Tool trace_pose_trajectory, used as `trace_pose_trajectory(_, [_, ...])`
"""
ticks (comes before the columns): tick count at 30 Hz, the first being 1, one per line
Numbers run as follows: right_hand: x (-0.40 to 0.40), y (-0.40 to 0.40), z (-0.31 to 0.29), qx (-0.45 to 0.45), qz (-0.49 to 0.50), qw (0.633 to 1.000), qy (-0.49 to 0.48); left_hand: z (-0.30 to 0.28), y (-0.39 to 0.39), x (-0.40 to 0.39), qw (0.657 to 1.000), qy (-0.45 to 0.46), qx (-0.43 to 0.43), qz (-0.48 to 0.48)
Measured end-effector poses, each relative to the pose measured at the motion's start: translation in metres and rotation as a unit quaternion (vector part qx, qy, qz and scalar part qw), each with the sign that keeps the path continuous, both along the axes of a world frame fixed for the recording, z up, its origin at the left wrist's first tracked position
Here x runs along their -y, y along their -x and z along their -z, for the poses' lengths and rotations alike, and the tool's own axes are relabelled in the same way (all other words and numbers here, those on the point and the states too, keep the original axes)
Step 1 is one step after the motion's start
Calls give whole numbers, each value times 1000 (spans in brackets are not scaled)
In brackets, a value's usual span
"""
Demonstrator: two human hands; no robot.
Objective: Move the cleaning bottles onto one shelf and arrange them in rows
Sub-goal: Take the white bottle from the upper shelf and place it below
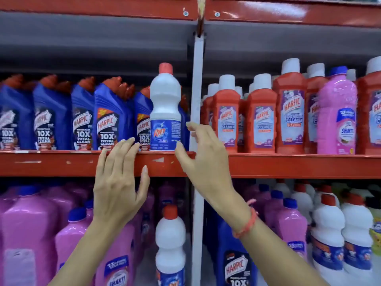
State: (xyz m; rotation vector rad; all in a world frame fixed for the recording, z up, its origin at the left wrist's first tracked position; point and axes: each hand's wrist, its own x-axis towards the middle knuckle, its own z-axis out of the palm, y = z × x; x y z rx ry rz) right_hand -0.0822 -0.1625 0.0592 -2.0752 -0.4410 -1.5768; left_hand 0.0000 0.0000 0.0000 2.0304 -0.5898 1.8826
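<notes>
Now | white bottle (pixel 165 106), red cap, blue label, upright | left hand (pixel 117 178), right hand (pixel 206 159): grips released

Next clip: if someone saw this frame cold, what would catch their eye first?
Probably the lone white Rin bottle with a red cap, upright at the front edge of the middle red shelf, out of place before a row of blue Harpic bottles. The left hand and right hand are open on either side of its base, neither closed on it. Right of the white upright post stand red Harpic bottles.
</notes>
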Motion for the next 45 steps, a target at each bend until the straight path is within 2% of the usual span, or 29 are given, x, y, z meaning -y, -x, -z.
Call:
trace_pose_trajectory(12, [-52, -51, -36, -113, 141, 981, -65, 7, -26, -10, 999, -17, 36, 18])
trace_pose_trajectory(20, [-55, -48, -39, -95, 70, 989, -90, 7, -30, -14, 999, -27, 35, 7])
trace_pose_trajectory(29, [-42, -6, -76, -35, 22, 994, -104, 8, -10, -7, 1000, -25, 18, -6])
trace_pose_trajectory(36, [18, 43, -57, -46, -34, 986, -154, 24, 27, 42, 997, -52, 46, 16])
trace_pose_trajectory(45, [136, 106, -8, -88, -109, 974, -177, 47, 69, 145, 995, -46, 33, 79])
